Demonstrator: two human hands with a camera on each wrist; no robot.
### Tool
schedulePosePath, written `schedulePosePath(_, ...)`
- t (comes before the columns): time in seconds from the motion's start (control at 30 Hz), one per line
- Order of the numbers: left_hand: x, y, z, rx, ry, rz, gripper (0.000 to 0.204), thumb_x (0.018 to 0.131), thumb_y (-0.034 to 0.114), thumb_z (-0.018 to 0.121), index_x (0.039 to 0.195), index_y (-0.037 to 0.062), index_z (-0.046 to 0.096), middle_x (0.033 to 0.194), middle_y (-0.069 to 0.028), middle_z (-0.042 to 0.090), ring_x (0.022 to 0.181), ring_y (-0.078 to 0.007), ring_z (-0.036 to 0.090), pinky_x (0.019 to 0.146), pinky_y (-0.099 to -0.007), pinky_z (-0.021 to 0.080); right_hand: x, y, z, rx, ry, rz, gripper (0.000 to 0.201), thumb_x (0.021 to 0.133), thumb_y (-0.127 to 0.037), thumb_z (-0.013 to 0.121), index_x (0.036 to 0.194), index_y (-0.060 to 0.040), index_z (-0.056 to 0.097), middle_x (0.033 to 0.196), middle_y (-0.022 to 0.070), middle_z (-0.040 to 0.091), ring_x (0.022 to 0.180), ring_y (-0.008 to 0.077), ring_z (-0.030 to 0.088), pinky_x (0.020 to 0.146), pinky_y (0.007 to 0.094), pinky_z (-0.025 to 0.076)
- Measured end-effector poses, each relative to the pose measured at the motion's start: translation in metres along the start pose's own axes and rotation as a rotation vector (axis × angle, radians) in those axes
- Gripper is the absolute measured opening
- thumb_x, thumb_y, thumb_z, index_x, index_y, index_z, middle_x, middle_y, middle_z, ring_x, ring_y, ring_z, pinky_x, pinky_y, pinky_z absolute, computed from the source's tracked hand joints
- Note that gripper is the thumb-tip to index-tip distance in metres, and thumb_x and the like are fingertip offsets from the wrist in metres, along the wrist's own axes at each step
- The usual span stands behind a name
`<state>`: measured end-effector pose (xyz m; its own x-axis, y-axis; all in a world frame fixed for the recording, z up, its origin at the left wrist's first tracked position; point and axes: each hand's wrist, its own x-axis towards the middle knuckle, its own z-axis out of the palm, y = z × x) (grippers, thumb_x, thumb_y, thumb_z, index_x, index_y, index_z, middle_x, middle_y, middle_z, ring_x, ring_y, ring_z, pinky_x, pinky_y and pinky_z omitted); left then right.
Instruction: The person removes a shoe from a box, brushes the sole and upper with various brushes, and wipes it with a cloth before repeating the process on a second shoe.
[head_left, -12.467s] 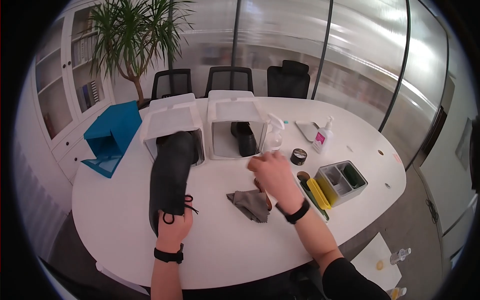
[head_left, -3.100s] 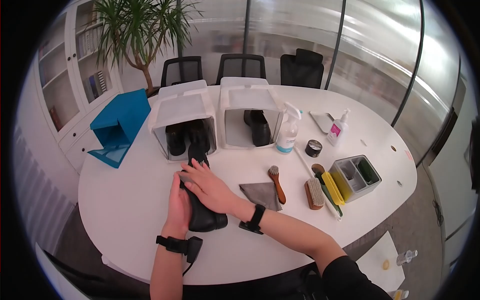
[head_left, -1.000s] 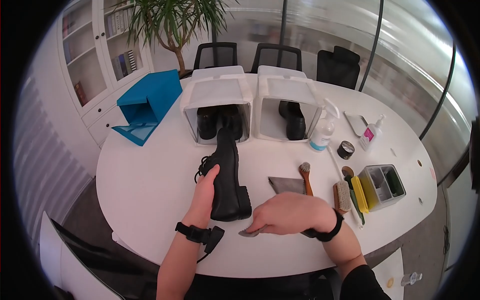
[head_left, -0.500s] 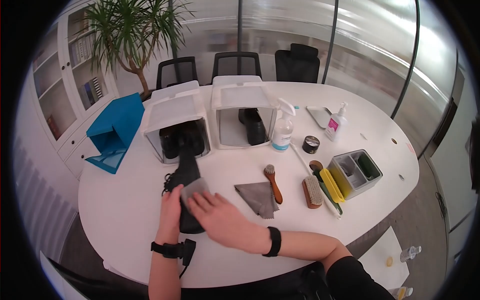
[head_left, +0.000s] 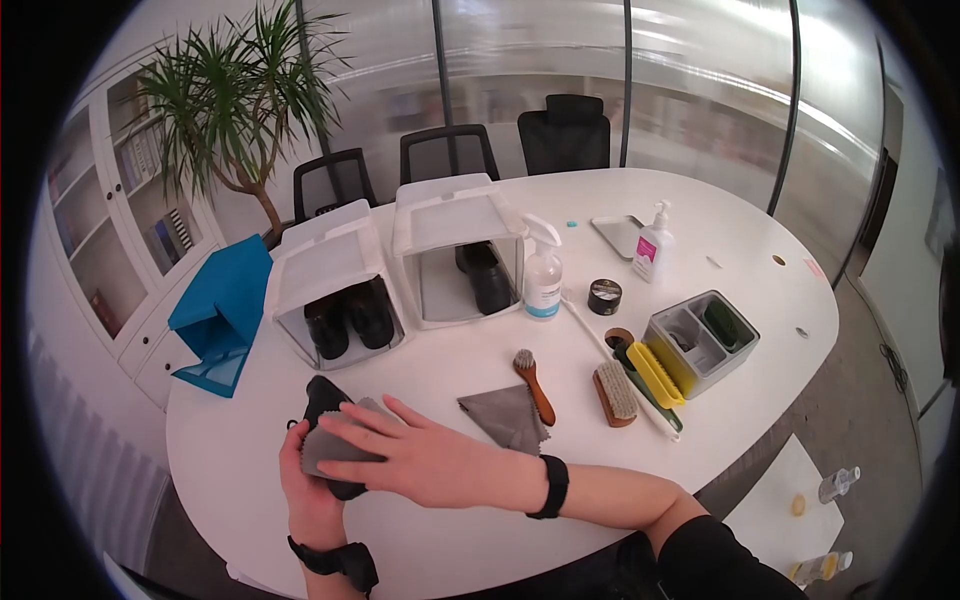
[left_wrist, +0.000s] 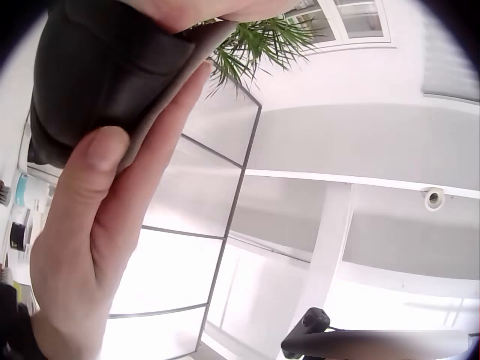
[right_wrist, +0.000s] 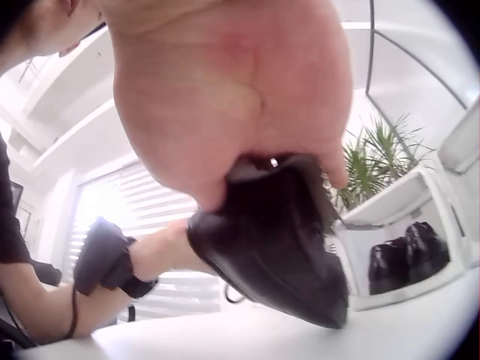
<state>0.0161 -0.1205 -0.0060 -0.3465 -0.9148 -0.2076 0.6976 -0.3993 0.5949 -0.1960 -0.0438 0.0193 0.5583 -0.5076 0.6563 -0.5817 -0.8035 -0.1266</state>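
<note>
In the head view, a black laced shoe (head_left: 324,396) is held by my left hand (head_left: 312,500), with its lower part covered. My right hand (head_left: 440,465) lies over it, fingers spread and nearly straight, pressing a grey cloth (head_left: 335,447) on the shoe. The left wrist view shows the thumb and fingers of my left hand (left_wrist: 105,217) around the shoe (left_wrist: 90,75), a grey cloth edge between fingers and leather. In the right wrist view, my right palm (right_wrist: 232,90) covers the top of the shoe (right_wrist: 270,232), whose tip is close to the tabletop.
Two white boxes (head_left: 330,245) hold black shoes, beside a blue box (head_left: 225,300). A folded cloth (head_left: 505,412), wooden-handled brush (head_left: 535,388), block brush (head_left: 614,393), spray bottle (head_left: 543,283), tin (head_left: 604,296), pump bottle (head_left: 652,245) and grey caddy (head_left: 715,350) stand right.
The right hand took up a grey cloth within the last few seconds and now presses it on the shoe. Since half a second ago, the held shoe has moved away from the white box and tilted.
</note>
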Motion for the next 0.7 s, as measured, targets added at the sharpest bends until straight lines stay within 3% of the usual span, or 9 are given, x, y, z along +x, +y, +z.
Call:
schedulePosePath(0.1,-0.004,-0.010,0.011,0.025,-0.040,0.013,0.039,0.102,0.034,0.053,0.127,0.0044,0.061,0.124,-0.0126,0.068,0.113,-0.0279,0.067,0.097,-0.0414,0.055,0.006,0.019,0.003,0.138,-0.013,0.028,0.048,0.094,-0.009,0.065,0.141,-0.0139,0.058,0.158,0.0128,0.047,0.148,0.0326,0.043,0.115,0.0425,0.047)
schedulePosePath(0.17,-0.013,-0.025,0.035,0.171,0.039,0.155,0.038,0.103,0.033,0.053,0.128,0.0051,0.061,0.121,-0.0101,0.069,0.114,-0.0242,0.067,0.099,-0.0386,0.054,0.008,0.030,0.007,0.024,0.067,0.109,0.046,0.094,-0.008,0.065,0.139,-0.0119,0.058,0.158,0.0117,0.048,0.147,0.0296,0.045,0.107,0.0392,0.054)
schedulePosePath(0.2,-0.011,-0.032,0.031,0.191,-0.071,0.196,0.038,0.105,0.032,0.052,0.131,0.0051,0.059,0.123,-0.0082,0.068,0.116,-0.0211,0.066,0.101,-0.0370,0.052,0.008,0.033,0.007,0.034,0.118,0.117,0.044,0.092,-0.008,0.067,0.135,-0.0115,0.059,0.155,0.0112,0.052,0.144,0.0290,0.048,0.106,0.0391,0.054)
schedulePosePath(0.33,-0.007,-0.048,0.026,0.231,-0.199,0.399,0.051,0.108,0.036,0.046,0.146,0.0024,0.050,0.140,-0.0098,0.062,0.134,-0.0233,0.056,0.115,-0.0386,0.041,0.005,0.040,0.012,0.100,0.268,0.176,0.040,0.090,-0.003,0.067,0.129,-0.0089,0.060,0.142,0.0106,0.062,0.137,0.0331,0.055,0.103,0.0417,0.055)
schedulePosePath(0.37,-0.007,-0.048,0.022,0.247,-0.282,0.413,0.055,0.106,0.034,0.053,0.149,0.0004,0.046,0.146,-0.0100,0.056,0.139,-0.0239,0.051,0.118,-0.0387,0.038,0.007,0.040,0.009,0.130,0.273,0.160,0.040,0.090,-0.003,0.067,0.129,-0.0089,0.060,0.142,0.0106,0.062,0.137,0.0331,0.055,0.103,0.0417,0.055)
schedulePosePath(0.47,-0.011,-0.049,0.024,0.714,-0.417,0.664,0.077,0.095,0.017,0.070,0.157,-0.0019,0.030,0.156,-0.0118,0.043,0.145,-0.0225,0.042,0.121,-0.0372,0.033,0.013,0.036,-0.002,0.049,0.415,0.118,0.031,0.092,-0.004,0.068,0.123,-0.0052,0.063,0.131,0.0086,0.067,0.131,0.0315,0.059,0.100,0.0406,0.055)
schedulePosePath(0.57,-0.017,-0.047,0.035,0.807,-0.522,0.613,0.076,0.091,-0.001,0.071,0.154,0.0004,0.028,0.142,-0.0109,0.053,0.135,-0.0194,0.049,0.114,-0.0372,0.038,0.010,0.043,-0.002,0.106,0.430,0.161,0.028,0.095,-0.005,0.067,0.123,-0.0046,0.063,0.130,0.0078,0.068,0.130,0.0317,0.060,0.100,0.0403,0.055)
schedulePosePath(0.63,-0.015,-0.045,0.033,0.753,-0.519,0.555,0.074,0.092,-0.003,0.069,0.154,0.0006,0.028,0.141,-0.0102,0.054,0.133,-0.0188,0.051,0.113,-0.0366,0.039,0.012,0.045,-0.007,0.132,0.412,0.181,0.022,0.099,-0.009,0.064,0.121,-0.0055,0.065,0.126,0.0059,0.070,0.130,0.0305,0.060,0.099,0.0397,0.055)
schedulePosePath(0.7,-0.010,-0.048,0.026,0.702,-0.509,0.498,0.072,0.093,-0.005,0.068,0.153,0.0008,0.029,0.140,-0.0095,0.055,0.130,-0.0182,0.052,0.112,-0.0360,0.040,0.016,0.043,-0.017,0.206,0.276,0.246,0.020,0.100,-0.008,0.059,0.118,-0.0074,0.068,0.127,0.0052,0.071,0.133,0.0311,0.059,0.107,0.0450,0.051)
